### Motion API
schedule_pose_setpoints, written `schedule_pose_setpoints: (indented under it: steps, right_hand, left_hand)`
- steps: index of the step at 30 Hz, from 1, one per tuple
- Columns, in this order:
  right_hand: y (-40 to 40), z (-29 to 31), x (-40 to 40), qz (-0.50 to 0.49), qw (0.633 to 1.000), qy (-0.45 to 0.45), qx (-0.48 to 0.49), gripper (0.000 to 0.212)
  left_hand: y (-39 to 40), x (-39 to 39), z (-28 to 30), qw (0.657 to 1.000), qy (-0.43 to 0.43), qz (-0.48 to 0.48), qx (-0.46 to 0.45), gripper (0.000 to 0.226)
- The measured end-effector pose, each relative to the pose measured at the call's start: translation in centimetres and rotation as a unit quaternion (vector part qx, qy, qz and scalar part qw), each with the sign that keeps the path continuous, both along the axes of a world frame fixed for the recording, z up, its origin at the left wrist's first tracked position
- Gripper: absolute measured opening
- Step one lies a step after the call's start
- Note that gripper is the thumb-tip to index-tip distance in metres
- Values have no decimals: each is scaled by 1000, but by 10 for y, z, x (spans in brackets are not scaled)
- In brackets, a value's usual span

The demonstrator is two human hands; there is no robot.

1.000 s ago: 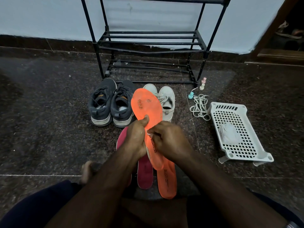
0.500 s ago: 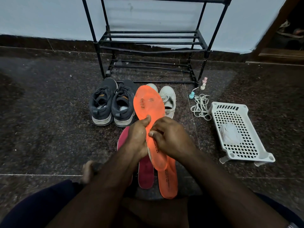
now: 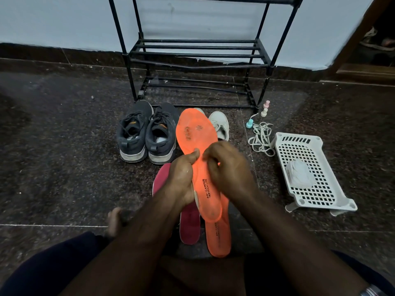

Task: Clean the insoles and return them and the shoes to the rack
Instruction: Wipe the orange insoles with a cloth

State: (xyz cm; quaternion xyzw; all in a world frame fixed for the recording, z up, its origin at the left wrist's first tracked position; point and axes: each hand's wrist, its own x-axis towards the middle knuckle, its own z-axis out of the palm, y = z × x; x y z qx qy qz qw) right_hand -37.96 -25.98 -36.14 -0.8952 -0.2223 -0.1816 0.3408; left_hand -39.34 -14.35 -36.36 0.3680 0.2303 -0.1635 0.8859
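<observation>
Item held: your left hand (image 3: 181,178) gripped the orange insole (image 3: 197,146) along its left edge, thumb pressed on the face, while your right hand (image 3: 228,167) curled its fingers over the right edge, toe end raised above the shoes. Heel print read "CAMPUS" and "DRYTECH LITE". Setting: dark speckled stone floor (image 3: 64,146), pale wall, black rack (image 3: 192,54) behind grey shoes (image 3: 147,133) and a white shoe (image 3: 220,124).
</observation>
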Motion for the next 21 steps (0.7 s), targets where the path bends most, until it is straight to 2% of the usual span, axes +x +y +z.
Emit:
schedule_pose_setpoints:
  steps: [3, 9, 11, 13, 15, 21]
  right_hand:
    - [-4, -1, 8, -60, 998, 27, 16, 17]
    - [4, 0, -20, 20, 983, 179, 18, 10]
    - [2, 4, -15, 11, 986, 161, 44, 12]
    - [2, 7, -5, -30, 996, 75, 46, 13]
    - [4, 5, 1, -57, 997, 46, 28, 13]
    - [11, 1, -19, 11, 985, 172, -9, 10]
  left_hand:
    - [0, -2, 0, 1000, -10, 1, 4, 36]
    - [6, 6, -1, 1000, 6, 21, -1, 41]
    - [5, 5, 0, 1000, 5, 16, -6, 40]
    - [3, 3, 1, 1000, -1, 18, -9, 39]
    - [1, 1, 1, 1000, -3, 18, -15, 40]
    - [3, 3, 1, 1000, 26, 15, 8, 42]
